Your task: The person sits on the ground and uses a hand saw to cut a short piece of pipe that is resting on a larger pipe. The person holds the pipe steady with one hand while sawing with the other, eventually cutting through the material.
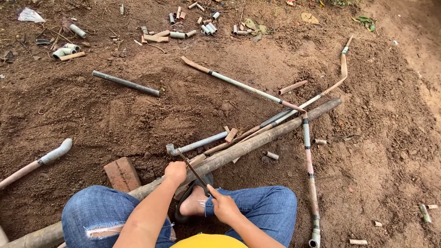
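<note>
I am crouched over bare soil in blue jeans. My left hand [175, 172] presses down on a muddy pipe piece lying across a long wooden pole [257, 140]. My right hand [223, 205] grips the handle end of a thin saw blade [192, 170], which slants up-left across the pipe beside my left hand. My foot in a dark sandal [193, 200] rests against the pole between my knees. A grey pipe with an elbow end [197, 143] lies just beyond the pole.
A red brick [121, 173] props the pole at left. Long jointed pipes [308, 174] cross on the right. A dark pipe [125, 83] lies upper left. Several short cut pipe pieces [183, 25] are scattered along the far edge. A bent pipe [39, 160] lies at left.
</note>
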